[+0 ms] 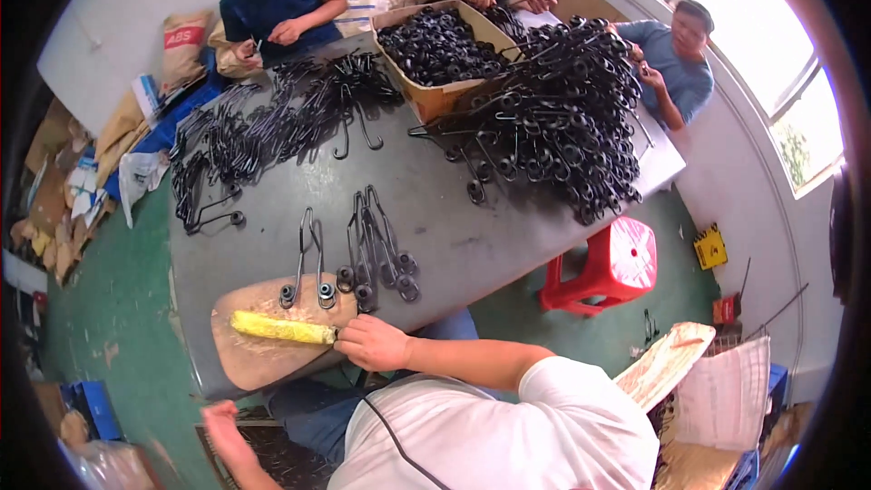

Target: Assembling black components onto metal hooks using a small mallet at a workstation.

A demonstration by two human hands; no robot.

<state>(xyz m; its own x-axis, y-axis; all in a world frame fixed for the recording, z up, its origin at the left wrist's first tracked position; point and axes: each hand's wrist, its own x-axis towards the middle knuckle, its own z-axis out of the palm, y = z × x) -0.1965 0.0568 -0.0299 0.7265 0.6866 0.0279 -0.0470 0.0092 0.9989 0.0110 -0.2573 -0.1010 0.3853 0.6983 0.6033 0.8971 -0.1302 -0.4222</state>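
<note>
My right hand is closed at the right end of a yellow-wrapped bar, which lies across a worn wooden board at the near left corner of the table. Off the table's near edge at lower left is my left hand, smeared by motion, so its fingers are unclear. Just beyond the bar, a bent black wire piece rests with its two round ends on the board. Beside it, to the right, lies a small group of similar wire pieces with black rollers.
A large heap of black wire pieces covers the table's right side, beside a carton of black round parts. Another pile of wires lies far left. Several people stand around the table. A red stool stands at right.
</note>
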